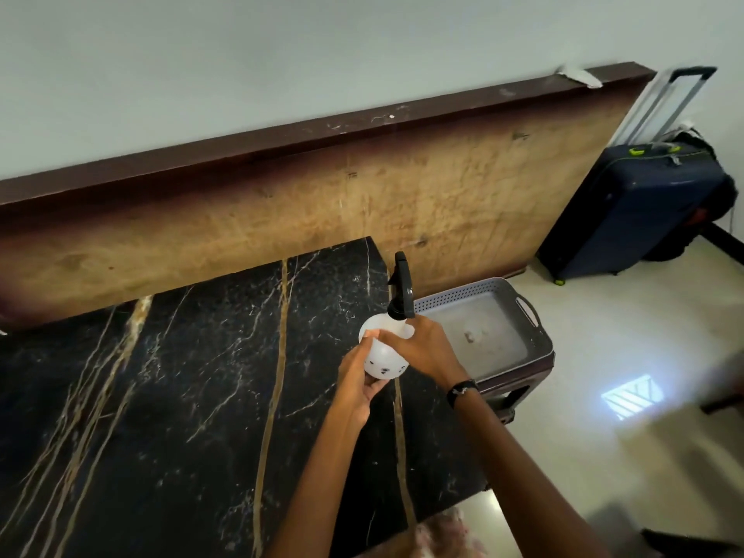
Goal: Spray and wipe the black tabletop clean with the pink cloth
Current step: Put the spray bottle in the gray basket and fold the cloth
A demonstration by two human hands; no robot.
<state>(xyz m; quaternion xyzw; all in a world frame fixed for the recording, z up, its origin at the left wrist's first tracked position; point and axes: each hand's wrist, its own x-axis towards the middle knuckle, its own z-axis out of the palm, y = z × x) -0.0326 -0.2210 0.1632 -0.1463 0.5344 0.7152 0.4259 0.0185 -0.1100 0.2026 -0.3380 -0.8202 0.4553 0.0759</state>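
Black marble-patterned tabletop (181, 396), veined in white and tan, fills the lower left of the head view and is the surface to be cleaned. Both hands meet above its right edge on a white spray bottle (382, 354) with a black trigger head (401, 287). The left hand (356, 386) cups the round body from below and the side, fingers curled around it, seemingly to carry the weight and steady it. The right hand (426, 350) wraps the upper body just under the neck, fingers closed on the plastic; this two-handed hold suggests the bottle is being readied or turned to aim, since no finger is seen on the trigger. The nozzle points up and away toward the tan board (282, 219) leaning against the wall, not yet down at the tabletop, so spraying is judged not to have begun. A pale pink cloth (447, 537) appears, blurred, at the near edge of the tabletop by the forearms, within easy reach for wiping. Beside the tabletop's right edge a grey tray (539, 340) sits on a low stool; what lies in it cannot be made out. A dark blue suitcase (636, 211) stands farther off, well apart from the work.
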